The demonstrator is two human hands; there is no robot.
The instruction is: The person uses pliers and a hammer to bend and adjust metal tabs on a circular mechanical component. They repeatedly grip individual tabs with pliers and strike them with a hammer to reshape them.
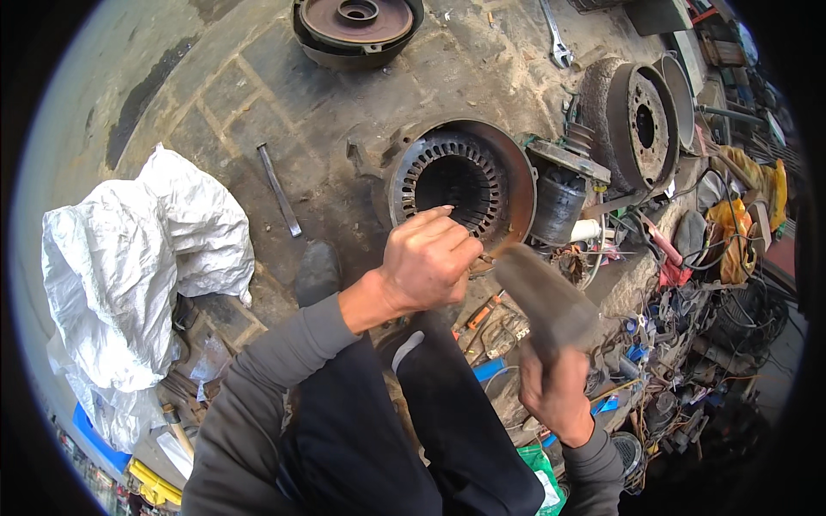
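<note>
A motor stator (pixel 449 163) in a round metal housing lies on the ground in front of me, its slotted ring facing up. My left hand (pixel 430 262) is closed in a fist at the near rim of the housing. It grips a metal rod (pixel 483 260) that is mostly hidden; only a brownish end sticks out toward the right. My right hand (pixel 555 387) is wrapped round the handle of a hammer. The hammer head (pixel 546 297), smeared by motion, is just right of the rod's end.
A flat steel bar (pixel 280 191) and a white sack (pixel 146 258) lie at left. A round motor cover (pixel 357 26) is at the far side, an adjustable wrench (pixel 557 39) to its right. A rusty drum (pixel 641 125), wires and scrap parts crowd the right. An orange-handled screwdriver (pixel 483 311) lies between.
</note>
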